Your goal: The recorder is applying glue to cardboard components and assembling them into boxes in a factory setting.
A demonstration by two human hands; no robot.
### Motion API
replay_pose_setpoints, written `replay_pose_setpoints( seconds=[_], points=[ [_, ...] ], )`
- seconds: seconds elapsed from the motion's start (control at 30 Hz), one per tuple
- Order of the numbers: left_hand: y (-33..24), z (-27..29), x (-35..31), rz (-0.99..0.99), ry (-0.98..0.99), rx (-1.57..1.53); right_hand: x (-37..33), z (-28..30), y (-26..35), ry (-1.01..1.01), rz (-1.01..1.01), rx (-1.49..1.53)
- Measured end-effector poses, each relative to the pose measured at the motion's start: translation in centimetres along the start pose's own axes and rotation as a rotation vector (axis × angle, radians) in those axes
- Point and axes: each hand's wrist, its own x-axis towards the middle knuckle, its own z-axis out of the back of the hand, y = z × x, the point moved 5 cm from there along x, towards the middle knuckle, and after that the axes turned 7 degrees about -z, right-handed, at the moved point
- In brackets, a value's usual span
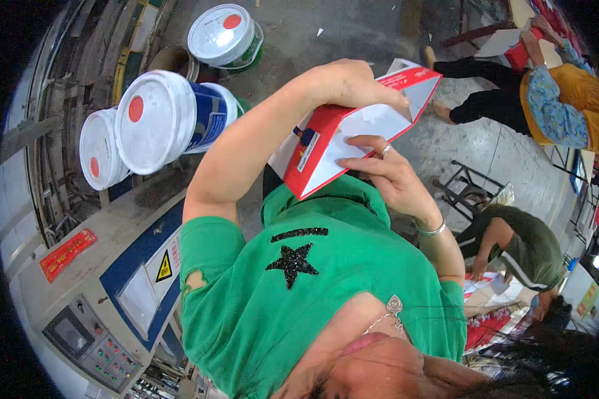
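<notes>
In front of my green shirt is a partly folded red-and-white carton [319, 149], its white inner side facing up and a small printed picture on its red outer side. My left hand [353, 83] is closed on the far edge, with the thumb over the inner side and most fingers hidden behind the panel. From the right, my right hand [394, 178] reaches across the near edge. Two of its fingers, one with a ring, stretch apart on the white inner panel; its other fingers are hard to make out.
White-lidded pails [154, 123] stand at the left. Below them is a machine with a control panel [90, 346]. A black metal stool [469, 186] stands to the right. One co-worker [559, 113] handles cartons at upper right; another [522, 246] bends over cartons at right.
</notes>
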Motion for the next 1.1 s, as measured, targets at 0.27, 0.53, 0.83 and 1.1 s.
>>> replay_pose_setpoints(
  seconds=[0.27,0.53,0.83,1.1],
  points=[
    [-0.7,6.2,7.1,-0.027,0.068,-0.062,6.1,7.0,-2.1,0.058,-0.149,0.168],
    [2.8,13.9,14.7,-0.086,0.131,-0.149,17.5,11.5,-3.1,0.176,-0.125,0.079],
    [5.3,27.4,18.3,-0.112,-0.031,-0.273,30.2,18.4,-3.0,0.234,-0.214,0.227],
    [6.0,34.9,24.8,-0.046,-0.076,-0.197,39.2,23.2,-4.2,0.276,0.013,0.145]
  ],
)
